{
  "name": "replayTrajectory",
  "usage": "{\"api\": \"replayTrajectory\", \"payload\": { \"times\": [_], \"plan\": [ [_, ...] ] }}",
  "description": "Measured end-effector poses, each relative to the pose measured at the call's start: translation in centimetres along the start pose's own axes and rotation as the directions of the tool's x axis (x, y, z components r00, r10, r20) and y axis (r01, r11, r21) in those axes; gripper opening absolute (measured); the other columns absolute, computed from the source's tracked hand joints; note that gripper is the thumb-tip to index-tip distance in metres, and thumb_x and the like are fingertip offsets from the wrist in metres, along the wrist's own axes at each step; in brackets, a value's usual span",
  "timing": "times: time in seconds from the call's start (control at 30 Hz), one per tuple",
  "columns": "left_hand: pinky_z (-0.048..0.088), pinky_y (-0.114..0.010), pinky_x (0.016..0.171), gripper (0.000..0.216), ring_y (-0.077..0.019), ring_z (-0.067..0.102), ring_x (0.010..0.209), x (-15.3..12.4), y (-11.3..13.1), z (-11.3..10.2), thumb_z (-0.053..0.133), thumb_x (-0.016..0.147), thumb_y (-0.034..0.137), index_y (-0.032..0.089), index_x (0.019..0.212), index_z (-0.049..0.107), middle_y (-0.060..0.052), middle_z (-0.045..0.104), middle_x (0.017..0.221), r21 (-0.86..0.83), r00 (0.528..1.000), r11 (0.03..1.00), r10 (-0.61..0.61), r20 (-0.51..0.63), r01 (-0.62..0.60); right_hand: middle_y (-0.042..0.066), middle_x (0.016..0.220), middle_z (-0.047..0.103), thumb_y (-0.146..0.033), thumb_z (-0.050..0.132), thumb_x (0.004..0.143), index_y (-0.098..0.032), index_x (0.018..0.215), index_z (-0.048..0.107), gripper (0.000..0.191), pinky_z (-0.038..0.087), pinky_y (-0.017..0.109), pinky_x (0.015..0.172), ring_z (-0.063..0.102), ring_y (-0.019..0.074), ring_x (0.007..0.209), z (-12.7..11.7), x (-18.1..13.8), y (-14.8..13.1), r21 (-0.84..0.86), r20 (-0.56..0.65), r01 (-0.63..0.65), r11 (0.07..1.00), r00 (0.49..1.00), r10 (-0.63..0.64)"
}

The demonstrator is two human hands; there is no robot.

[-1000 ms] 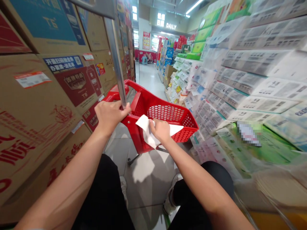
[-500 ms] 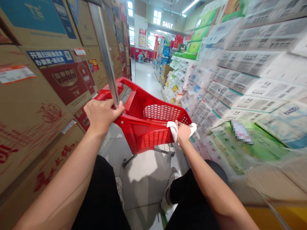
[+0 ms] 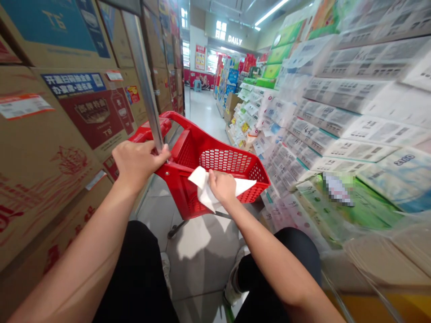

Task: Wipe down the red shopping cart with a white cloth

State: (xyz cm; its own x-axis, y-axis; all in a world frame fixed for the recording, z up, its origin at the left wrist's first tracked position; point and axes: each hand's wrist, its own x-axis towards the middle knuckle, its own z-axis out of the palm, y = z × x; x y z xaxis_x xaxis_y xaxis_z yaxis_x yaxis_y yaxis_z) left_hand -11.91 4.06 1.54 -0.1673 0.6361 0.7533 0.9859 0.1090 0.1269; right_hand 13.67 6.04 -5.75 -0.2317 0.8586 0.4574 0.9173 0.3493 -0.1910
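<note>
You had both hands on the work, well apart from each other. Your left hand (image 3: 136,162) was closed on the near corner at the handle end of the red cart (image 3: 180,190), its thumb beside the foot of the metal pole (image 3: 145,80), which slanted up and to the left. Your right hand (image 3: 222,186) was clamped on a white cloth (image 3: 203,186), bunching its middle at the cart's near long side. The cloth's long axis ran roughly left to right along that side, one broad corner reaching up and left, a thin tip pointing right, and another corner hanging down. The cart stood upright on the tiled floor (image 3: 198,276) in front of your legs, set crosswise to you. Its long axis ran from the handle end at your left to the narrower nose at your right, and in the view the nose sat lower than the far handle corner. That nose pointed at the stacked white packs (image 3: 350,92); you could not tell from this angle whether it touched them. Behind your left hand rose a wall of cardboard boxes (image 3: 40,152).
</note>
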Motion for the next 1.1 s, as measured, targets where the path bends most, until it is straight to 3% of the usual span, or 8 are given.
{"api": "replayTrajectory", "payload": {
  "times": [0.17, 0.3, 0.37, 0.43, 0.67, 0.77, 0.9, 1.1],
  "plan": [
    [0.018, -0.032, 0.060, 0.051, -0.0182, 0.047, 0.063, 0.0, -1.6, -0.4, 0.043, 0.088, 0.058, 0.019, 0.078, 0.073, -0.005, 0.049, 0.056, 0.050, 1.000, 0.998, -0.025, -0.013, 0.026, 0.013, 0.090, 0.074, -0.039, 0.036, 0.101, -0.014, 0.091, 0.075, 0.047, 0.037, 0.028, 0.076, 0.067, 0.0211, 0.085, -0.6, -1.3, 9.6, -0.223, 0.024, -0.216, 0.951, 0.974, 0.227],
    [0.020, -0.034, 0.061, 0.046, -0.0215, 0.053, 0.067, -0.7, -1.3, -0.8, 0.045, 0.088, 0.055, 0.021, 0.080, 0.074, -0.007, 0.054, 0.059, 0.042, 0.998, 0.998, -0.048, -0.031, 0.049, 0.016, 0.088, 0.074, -0.039, 0.036, 0.101, -0.013, 0.096, 0.076, 0.048, 0.039, 0.029, 0.072, 0.068, 0.0230, 0.083, -1.3, -1.4, 12.5, -0.289, 0.083, -0.337, 0.896, 0.924, 0.374],
    [0.021, -0.034, 0.061, 0.042, -0.0232, 0.055, 0.068, -1.1, -0.7, -0.9, 0.047, 0.087, 0.054, 0.021, 0.079, 0.073, -0.008, 0.056, 0.060, 0.025, 0.997, 0.998, -0.063, -0.035, 0.064, 0.017, 0.088, 0.074, -0.041, 0.036, 0.102, -0.014, 0.097, 0.076, 0.049, 0.040, 0.030, 0.073, 0.069, 0.0239, 0.083, -1.2, -1.3, 11.3, -0.280, 0.078, -0.339, 0.898, 0.924, 0.374],
    [0.022, -0.034, 0.061, 0.041, -0.0246, 0.057, 0.068, -1.4, 0.2, -1.0, 0.048, 0.086, 0.053, 0.021, 0.077, 0.072, -0.008, 0.058, 0.060, 0.009, 0.996, 0.997, -0.074, -0.046, 0.074, 0.017, 0.087, 0.074, -0.042, 0.035, 0.102, -0.014, 0.094, 0.076, 0.050, 0.041, 0.031, 0.074, 0.069, 0.0243, 0.083, -0.9, -1.0, 8.4, -0.252, 0.074, -0.297, 0.921, 0.943, 0.325],
    [0.025, -0.034, 0.060, 0.041, -0.0260, 0.061, 0.067, -1.5, 3.3, -1.1, 0.049, 0.084, 0.054, 0.022, 0.074, 0.073, -0.009, 0.066, 0.062, 0.008, 1.000, 1.000, -0.018, -0.005, 0.018, 0.008, 0.082, 0.073, -0.038, 0.026, 0.105, -0.021, 0.088, 0.072, 0.052, 0.039, 0.027, 0.069, 0.067, 0.0196, 0.074, -0.4, 0.8, -5.3, -0.040, -0.007, -0.072, 0.997, 0.997, 0.072],
    [0.024, -0.033, 0.059, 0.042, -0.0259, 0.062, 0.067, -1.3, 3.4, -1.1, 0.048, 0.084, 0.055, 0.023, 0.075, 0.073, -0.009, 0.067, 0.062, 0.017, 1.000, 1.000, 0.000, 0.001, 0.000, 0.006, 0.081, 0.073, -0.040, 0.026, 0.105, -0.022, 0.088, 0.071, 0.052, 0.038, 0.027, 0.067, 0.066, 0.0187, 0.072, -0.8, 1.0, -6.4, -0.018, -0.026, -0.020, 1.000, 0.999, 0.019],
    [0.023, -0.033, 0.058, 0.041, -0.0263, 0.063, 0.068, -0.9, 2.2, -1.0, 0.050, 0.082, 0.055, 0.022, 0.074, 0.073, -0.010, 0.067, 0.063, 0.021, 1.000, 1.000, -0.004, 0.017, 0.004, 0.006, 0.079, 0.073, -0.043, 0.030, 0.103, -0.020, 0.084, 0.071, 0.051, 0.037, 0.027, 0.068, 0.066, 0.0189, 0.073, -0.7, 0.0, -1.5, -0.084, 0.004, 0.000, 0.996, 1.000, 0.001],
    [0.022, -0.034, 0.057, 0.042, -0.0258, 0.061, 0.067, -0.1, -0.3, -0.3, 0.048, 0.084, 0.053, 0.021, 0.072, 0.072, -0.010, 0.066, 0.063, -0.002, 1.000, 1.000, -0.003, -0.010, 0.003, 0.013, 0.085, 0.073, -0.038, 0.040, 0.099, -0.015, 0.084, 0.074, 0.043, 0.039, 0.030, 0.073, 0.067, 0.0229, 0.080, -1.4, -2.3, 10.0, -0.284, 0.022, -0.174, 0.943, 0.982, 0.187]
  ]
}}
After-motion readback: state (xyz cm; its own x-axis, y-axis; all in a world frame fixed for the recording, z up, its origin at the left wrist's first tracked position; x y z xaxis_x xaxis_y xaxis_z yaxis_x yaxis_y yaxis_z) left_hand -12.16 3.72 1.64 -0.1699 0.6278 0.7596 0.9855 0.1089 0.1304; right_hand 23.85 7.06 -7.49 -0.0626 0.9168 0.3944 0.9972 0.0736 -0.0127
